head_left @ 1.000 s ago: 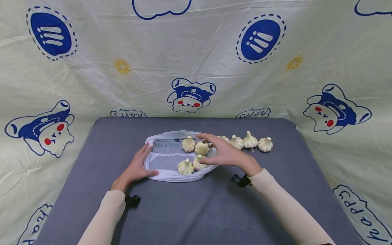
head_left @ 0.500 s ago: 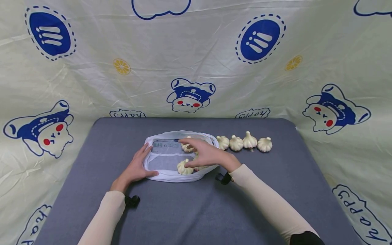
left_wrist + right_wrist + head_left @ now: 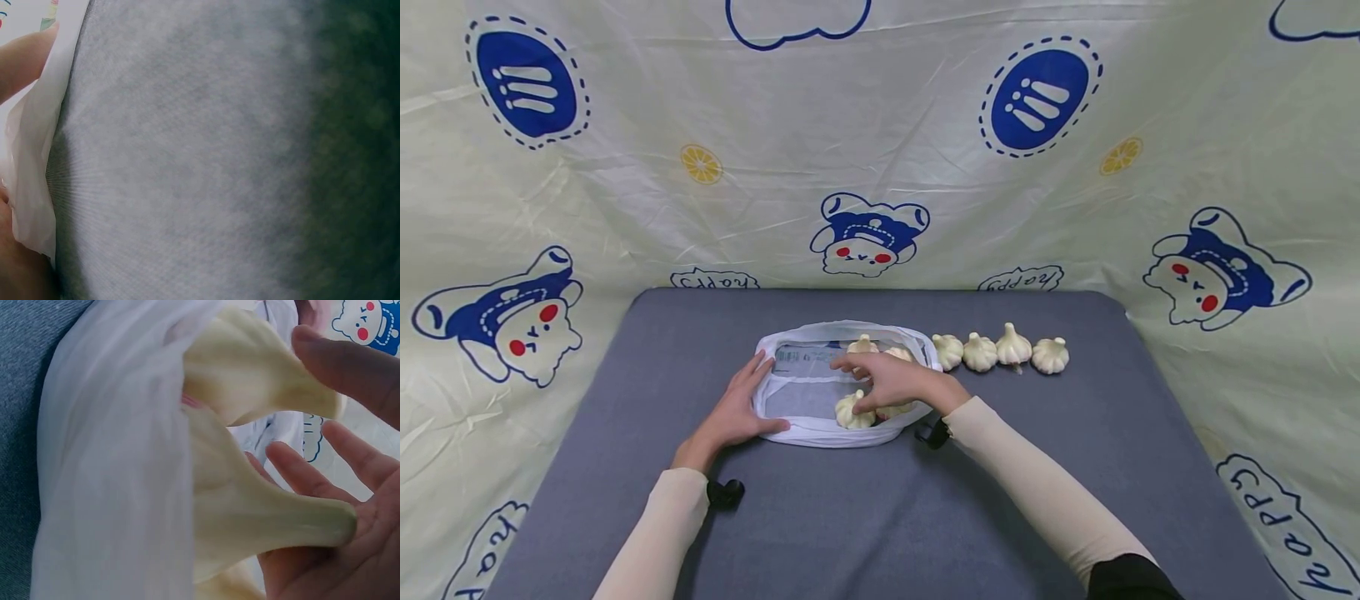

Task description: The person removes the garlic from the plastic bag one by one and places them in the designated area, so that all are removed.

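A white plastic bag (image 3: 823, 433) with a rolled-down rim lies spread on the table, and several garlic bulbs are inside its right half. My left hand (image 3: 730, 412) holds the bag's left end, fingers along the side and thumb on the near rim; only parts of its fingers (image 3: 28, 59) show in the left wrist view. Over the bulbs in the bag is my right hand (image 3: 891, 379), thumb and fingers spread. Its thumb is close to the front garlic bulb (image 3: 853, 411). In the right wrist view a garlic stalk (image 3: 306, 522) points toward the palm. Some bulbs are partly hidden.
A row of several garlic bulbs (image 3: 1013, 344) stands on the grey table (image 3: 842, 525) just right of the bag. Behind the table hangs a pale cloth (image 3: 760, 208) printed with blue cartoon figures.
My right hand has moved left and down, from the bag's right rim to over the bulbs inside. The left hand and the row of bulbs stay where they were.
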Demonstrator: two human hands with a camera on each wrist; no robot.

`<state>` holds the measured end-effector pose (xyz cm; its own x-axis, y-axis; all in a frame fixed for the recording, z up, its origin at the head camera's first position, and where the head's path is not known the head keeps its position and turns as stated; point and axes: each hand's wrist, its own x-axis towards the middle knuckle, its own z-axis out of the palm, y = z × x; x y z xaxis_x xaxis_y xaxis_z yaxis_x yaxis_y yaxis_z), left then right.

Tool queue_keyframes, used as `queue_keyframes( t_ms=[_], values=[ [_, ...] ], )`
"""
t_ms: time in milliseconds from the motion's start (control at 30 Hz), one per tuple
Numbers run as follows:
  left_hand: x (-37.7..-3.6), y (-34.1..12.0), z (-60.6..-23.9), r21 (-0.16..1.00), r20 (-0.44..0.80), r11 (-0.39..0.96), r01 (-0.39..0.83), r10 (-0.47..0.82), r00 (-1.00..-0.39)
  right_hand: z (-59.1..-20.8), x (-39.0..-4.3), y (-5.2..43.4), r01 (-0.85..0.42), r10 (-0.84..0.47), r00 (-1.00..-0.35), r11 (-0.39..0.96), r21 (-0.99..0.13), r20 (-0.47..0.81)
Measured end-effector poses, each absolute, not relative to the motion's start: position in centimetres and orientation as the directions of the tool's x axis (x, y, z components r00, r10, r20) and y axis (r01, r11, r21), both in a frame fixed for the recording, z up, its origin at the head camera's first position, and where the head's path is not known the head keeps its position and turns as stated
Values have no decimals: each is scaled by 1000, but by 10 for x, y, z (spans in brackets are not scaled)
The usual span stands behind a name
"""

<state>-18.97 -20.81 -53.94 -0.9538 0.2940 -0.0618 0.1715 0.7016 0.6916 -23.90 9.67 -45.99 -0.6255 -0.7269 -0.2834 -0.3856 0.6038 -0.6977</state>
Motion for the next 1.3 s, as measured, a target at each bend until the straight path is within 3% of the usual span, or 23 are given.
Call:
queue_keyframes(
  t_ms=[300,567,1300],
  values=[
    [-190,-208,-538,692,-78,704,157,289,-954,-462,-240,95,-442,-743,-593,621,-647,-309],
    [-190,-209,-539,692,-81,705,156,290,-954,-464,-241,94,-396,-725,-594,641,-657,-349],
    [-191,-209,-542,689,-77,707,163,294,-953,-465,-246,84,-438,-745,-576,629,-642,-337]
  ],
)
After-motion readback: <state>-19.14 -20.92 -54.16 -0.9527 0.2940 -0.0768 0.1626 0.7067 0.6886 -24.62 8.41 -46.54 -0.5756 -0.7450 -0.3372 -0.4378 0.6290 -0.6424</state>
